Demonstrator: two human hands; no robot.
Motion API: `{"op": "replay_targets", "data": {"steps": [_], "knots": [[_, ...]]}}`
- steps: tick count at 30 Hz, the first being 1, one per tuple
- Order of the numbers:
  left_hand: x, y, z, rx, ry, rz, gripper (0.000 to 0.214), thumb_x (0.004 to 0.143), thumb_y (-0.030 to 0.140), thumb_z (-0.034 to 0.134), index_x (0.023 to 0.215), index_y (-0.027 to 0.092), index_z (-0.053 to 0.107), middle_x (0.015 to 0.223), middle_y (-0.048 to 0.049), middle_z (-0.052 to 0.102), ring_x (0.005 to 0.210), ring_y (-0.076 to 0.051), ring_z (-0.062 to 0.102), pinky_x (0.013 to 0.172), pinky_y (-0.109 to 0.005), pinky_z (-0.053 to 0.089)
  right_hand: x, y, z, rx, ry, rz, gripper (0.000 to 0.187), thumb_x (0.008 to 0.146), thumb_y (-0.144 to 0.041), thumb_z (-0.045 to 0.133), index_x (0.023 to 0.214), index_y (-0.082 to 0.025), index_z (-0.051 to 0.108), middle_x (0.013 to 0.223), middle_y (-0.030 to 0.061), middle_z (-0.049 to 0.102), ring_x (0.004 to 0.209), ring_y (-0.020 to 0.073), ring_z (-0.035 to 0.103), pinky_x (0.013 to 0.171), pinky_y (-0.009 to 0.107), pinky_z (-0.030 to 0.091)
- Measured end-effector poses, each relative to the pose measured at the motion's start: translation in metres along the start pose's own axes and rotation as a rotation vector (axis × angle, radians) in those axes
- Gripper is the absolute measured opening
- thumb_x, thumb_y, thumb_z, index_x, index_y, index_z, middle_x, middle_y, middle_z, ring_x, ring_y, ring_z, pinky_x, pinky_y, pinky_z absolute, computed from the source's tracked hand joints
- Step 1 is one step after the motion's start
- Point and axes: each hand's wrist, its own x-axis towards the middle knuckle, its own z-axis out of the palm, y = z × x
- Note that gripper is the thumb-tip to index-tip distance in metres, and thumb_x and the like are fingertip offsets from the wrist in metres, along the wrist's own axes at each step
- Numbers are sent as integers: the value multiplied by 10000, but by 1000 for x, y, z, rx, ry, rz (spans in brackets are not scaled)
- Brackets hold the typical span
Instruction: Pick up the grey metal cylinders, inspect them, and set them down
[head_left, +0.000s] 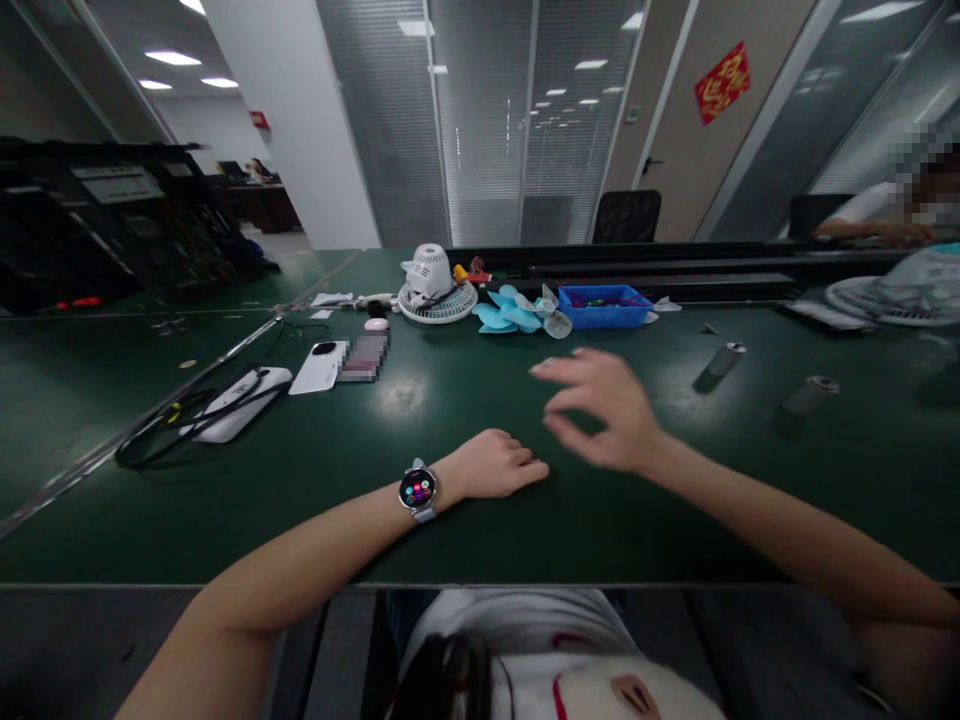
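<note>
My left hand (499,465) rests on the green table (315,480) with its fingers curled loosely under; nothing shows in it. A smartwatch (417,489) with a lit dial sits on that wrist. My right hand (600,405) hovers just above the table to the right, fingers spread and slightly bent, holding nothing. Farther back lie a white fan housing (435,283), light blue fan blades (517,313) and a blue tray (604,306).
A white phone (320,366) and a white device with black cables (232,405) lie at the left. Two small grey cylinders (726,358) (810,393) lie at the right. Another person sits at the far right (892,215). A black rail runs along the table's back.
</note>
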Motion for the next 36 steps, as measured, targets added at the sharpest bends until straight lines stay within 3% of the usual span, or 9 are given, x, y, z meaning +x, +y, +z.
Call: {"op": "replay_targets", "data": {"steps": [3, 4, 7, 10, 14, 19, 25, 30, 36], "knots": [[-3, -27, -8, 62, 0, 50, 233, 984, 254, 400, 944, 181, 618, 683, -20, 635, 592, -126, 581, 551, -268, 395, -39, 99, -42, -363, 306, 445, 245, 897, -363, 566, 1081, -205, 599, 1243, 118, 630, 1186, 253, 557, 1044, 483, 389], [-6, -35, -8, 81, 14, 14, 237, 984, 248, 397, 944, 176, 619, 686, -18, 634, 593, -126, 580, 549, -268, 386, -57, 128, -51, -464, 321, 572, 400, 865, -420, 609, 1188, -188, 563, 1327, 164, 559, 1264, 289, 491, 1067, 498, 359], [-13, -49, -1, 81, 42, -67, 234, 980, 232, 397, 955, 182, 623, 693, -7, 645, 600, -119, 584, 563, -257, 382, -117, 186, -62, -580, 178, 961, 830, 770, -549, 693, 1426, -173, 351, 1449, 234, 385, 1387, 337, 321, 1104, 526, 297], [-15, -52, 7, 46, 33, -88, 232, 975, 238, 401, 968, 191, 628, 705, 0, 656, 609, -119, 591, 572, -256, 390, -161, 204, -54, -532, 28, 1153, 1075, 670, -579, 761, 1489, -177, 192, 1505, 227, 288, 1404, 348, 278, 1099, 512, 312], [-12, -47, 6, 25, 7, -95, 258, 975, 231, 379, 962, 187, 633, 705, -3, 653, 616, -125, 594, 575, -259, 403, -181, 207, -41, -385, 87, 1311, 1015, 685, -463, 780, 1462, -144, 209, 1454, 260, 337, 1305, 336, 418, 1037, 427, 377], [-11, -46, 2, -14, 11, -109, 269, 975, 240, 368, 955, 191, 632, 705, -8, 650, 614, -119, 591, 576, -248, 410, -187, 216, -39, -357, 222, 1437, 779, 711, -340, 738, 1369, -140, 372, 1243, 247, 556, 1089, 316, 558, 915, 448, 411], [-13, -44, 6, 26, 42, -175, 245, 965, 227, 388, 933, 187, 627, 697, -10, 658, 613, -138, 598, 581, -258, 412, -184, 218, -46, -348, 218, 1517, 333, 684, -298, 758, 970, -187, 629, 937, 196, 688, 860, 276, 615, 789, 423, 432], [-16, -45, 10, -1, 137, -440, 203, 939, 205, 426, 998, 197, 620, 802, -23, 701, 697, -144, 635, 644, -263, 444, -139, 186, -13, -54, 183, 1343, 502, 687, -335, 773, 1116, -134, 607, 1024, 155, 703, 854, 239, 677, 797, 378, 510], [-7, -46, -7, -133, 175, -537, 225, 946, 262, 451, 1077, 189, 619, 923, -62, 679, 841, -180, 633, 749, -300, 506, -59, 92, 55, 588, -72, 975, 529, 697, -358, 797, 1134, -141, 595, 1052, 124, 709, 816, 198, 699, 771, 362, 572]]}}
